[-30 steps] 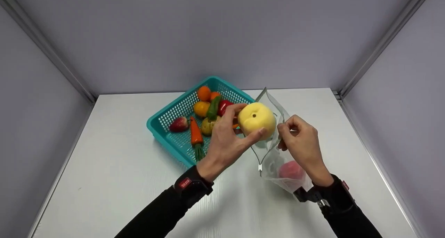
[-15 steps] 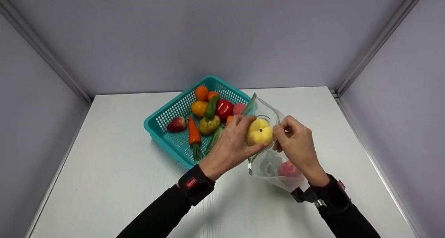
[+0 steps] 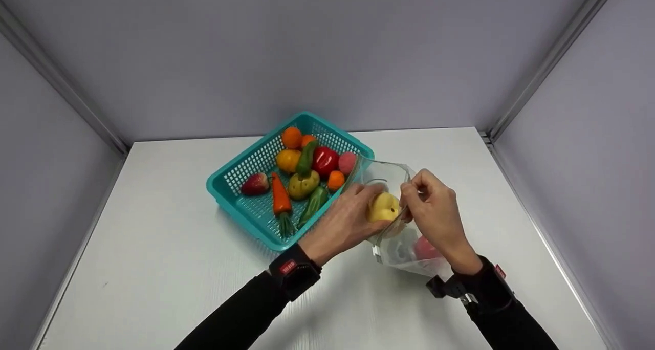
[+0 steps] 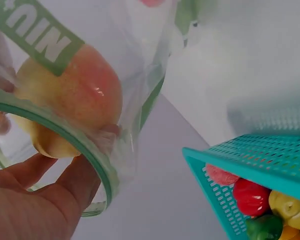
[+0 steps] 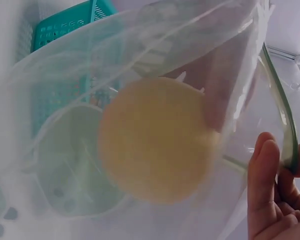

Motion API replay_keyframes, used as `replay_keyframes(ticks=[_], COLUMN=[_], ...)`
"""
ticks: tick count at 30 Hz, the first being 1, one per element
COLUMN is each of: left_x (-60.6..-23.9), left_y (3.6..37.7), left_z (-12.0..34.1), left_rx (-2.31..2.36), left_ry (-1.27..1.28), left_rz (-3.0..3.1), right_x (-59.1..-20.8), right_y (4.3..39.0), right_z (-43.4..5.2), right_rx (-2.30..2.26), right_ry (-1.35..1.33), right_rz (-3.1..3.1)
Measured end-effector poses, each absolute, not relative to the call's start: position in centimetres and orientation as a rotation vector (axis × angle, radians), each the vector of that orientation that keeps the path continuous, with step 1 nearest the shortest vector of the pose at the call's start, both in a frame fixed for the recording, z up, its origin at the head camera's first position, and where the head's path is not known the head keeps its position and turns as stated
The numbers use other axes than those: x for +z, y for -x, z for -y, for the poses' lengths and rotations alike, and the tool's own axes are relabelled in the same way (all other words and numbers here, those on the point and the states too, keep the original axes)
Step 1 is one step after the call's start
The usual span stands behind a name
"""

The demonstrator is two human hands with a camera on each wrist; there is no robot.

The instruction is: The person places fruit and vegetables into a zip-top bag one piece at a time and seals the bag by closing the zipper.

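A yellow peach with a reddish blush is in the fingers of my left hand, just inside the mouth of a clear zip bag. In the left wrist view the bag's green-edged rim loops around those fingers, and the peach shows through the plastic. My right hand pinches the right side of the bag's rim between thumb and fingers. Lower in the bag lies a round pinkish-red fruit, partly hidden behind the right hand. A white zip slider hangs at the bag's near left corner.
Left of the bag stands a teal basket holding a carrot, a red pepper, a cucumber, a strawberry and several other fruits and vegetables. Grey walls enclose the white table at the back and sides.
My left hand has lowered the peach from above the bag's opening down into its mouth. The right hand keeps its pinch on the rim, and the mouth has tilted lower.
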State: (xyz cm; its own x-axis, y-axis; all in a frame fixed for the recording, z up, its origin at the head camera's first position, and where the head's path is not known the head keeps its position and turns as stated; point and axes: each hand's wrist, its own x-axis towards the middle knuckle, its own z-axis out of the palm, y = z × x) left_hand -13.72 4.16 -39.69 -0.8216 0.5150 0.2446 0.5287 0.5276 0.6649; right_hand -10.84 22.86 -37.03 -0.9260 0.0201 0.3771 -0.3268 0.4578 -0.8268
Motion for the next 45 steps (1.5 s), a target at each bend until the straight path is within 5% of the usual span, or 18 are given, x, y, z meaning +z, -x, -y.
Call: replay_keyframes(ticks=[12,20,30,45], left_x=[-41.4,-42.4,-45.7,-47.4], left_y=[13.8,15.6,19.9,23.8], left_z=[-2.2,1.4,6.1,6.6], left_rx=[-1.587,-1.452,-0.969,-0.758], left_ry=[0.996,0.716,0.467,0.121], left_rz=[2.391,2.256,2.705,3.309], right_x=[-37.0,-37.1,-37.2,-37.3], right_y=[11.0,10.8,10.8,10.6], right_z=[-23.6,-23.9,-23.8,-23.9], right_rx=[1.580,1.541,1.535,1.533], right_ry=[-0.207,-0.205,-0.201,-0.189], right_rz=[2.313,2.315,2.320,2.326])
